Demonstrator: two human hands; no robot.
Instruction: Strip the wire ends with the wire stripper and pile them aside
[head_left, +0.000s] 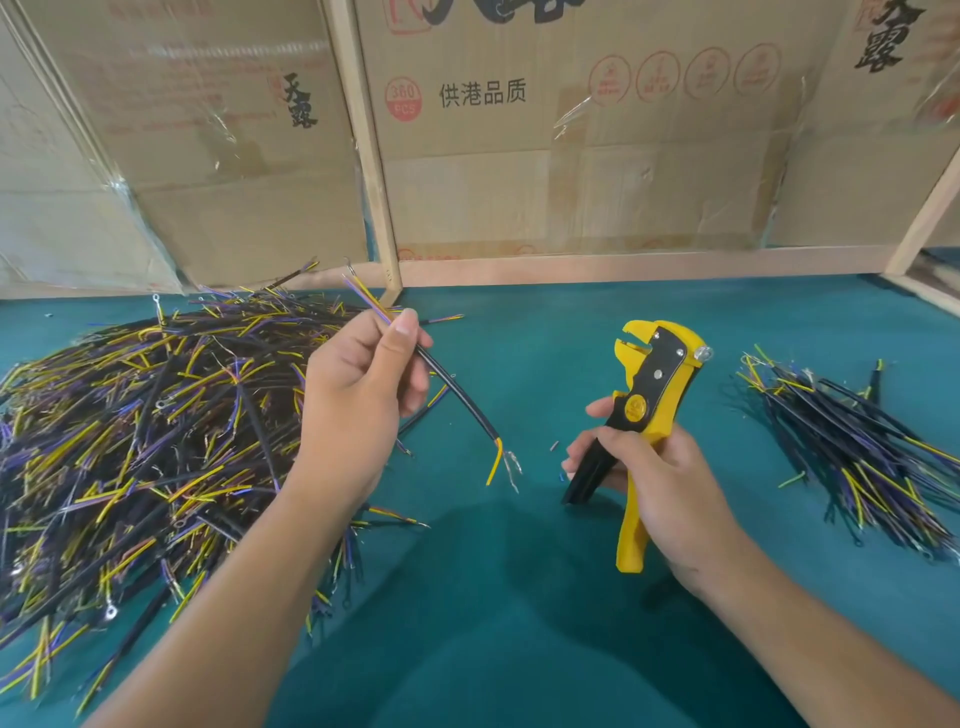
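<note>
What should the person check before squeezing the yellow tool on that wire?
1. Left hand has a firm hold on the black sheathed wire: ok, its fingers pinch it near the upper end.
2. Right hand grips the yellow and black wire stripper: ok.
3. Wire end sits in the stripper's head: not ok, the two are apart.
4. Lower wire end needs stripping: cannot tell for sure; the yellow strand looks covered, another looks bare.
5. Room on the small pile of wires at the right: ok.
6. Green table mat under the hands free of scraps: not ok, tiny bits lie near the right hand.
</note>
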